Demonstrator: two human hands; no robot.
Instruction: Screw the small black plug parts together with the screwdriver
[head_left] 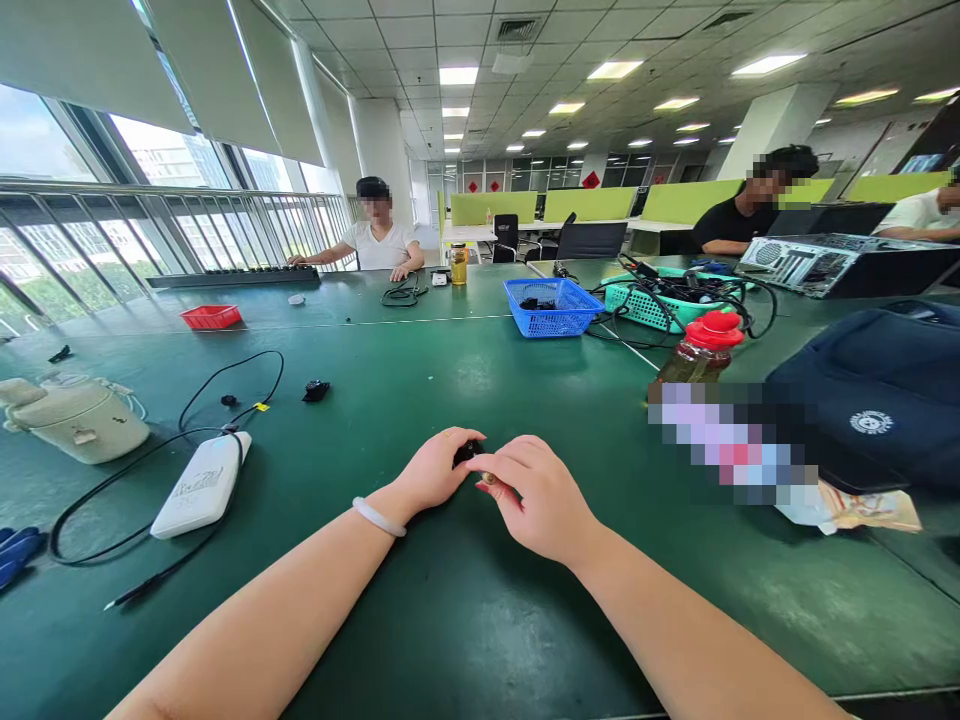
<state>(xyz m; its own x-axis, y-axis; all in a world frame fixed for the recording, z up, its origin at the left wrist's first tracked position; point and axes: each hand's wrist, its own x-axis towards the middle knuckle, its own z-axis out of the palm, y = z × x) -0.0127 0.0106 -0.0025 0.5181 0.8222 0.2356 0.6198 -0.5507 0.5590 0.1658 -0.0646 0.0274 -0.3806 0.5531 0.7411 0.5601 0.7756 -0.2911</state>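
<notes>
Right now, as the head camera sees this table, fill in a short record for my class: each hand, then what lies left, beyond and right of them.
Left hand: holding a small black part, partly hidden by fingers
Right hand: pinching a small tan-ended object, too small to identify
Left: white rectangular device, black cable, red tray
Beyond: blue plastic basket, turquoise basket holding black cables
Right: red-lidded bottle, navy bag

Windows: bright daylight, left of the right grip
Ceiling panels: lit, beyond it
Surface: pale glare nearer than the grip
Pixelated patch: detail hidden, right of the grip
Railing: stretched, far left of it
</notes>
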